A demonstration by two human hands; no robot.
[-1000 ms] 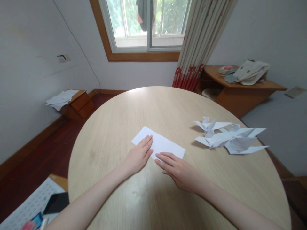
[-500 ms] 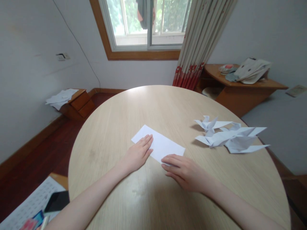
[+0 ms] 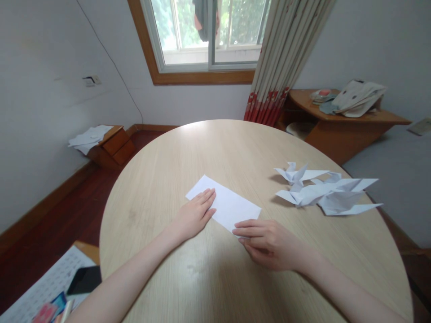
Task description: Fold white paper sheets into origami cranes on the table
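Observation:
A folded white paper (image 3: pixel 232 203) lies slanted on the round wooden table (image 3: pixel 161 179). My left hand (image 3: pixel 197 213) rests flat across its left part, fingers stretched out and pressing on it. At the paper's near right corner is my right hand (image 3: pixel 266 242), its fingers curled together, the upper ones on top of the corner and the thumb side low at the edge. The fingers seem to pinch that corner. Several folded white paper figures (image 3: pixel 323 193) with pointed wings stand to the right of the paper, beyond my right hand.
At the lower left, a black phone (image 3: pixel 84 280) lies on a printed sheet (image 3: pixel 50 280) beside the table. A small wooden cabinet (image 3: pixel 117 146) with papers is at the back left. A corner desk (image 3: pixel 370 117) bearing a cloth bag (image 3: pixel 360 98) stands at the back right.
My right hand has slid slightly right and toward me along the paper's corner, and its fingers are more curled. My left hand stays in place on the paper. The view has shifted slightly.

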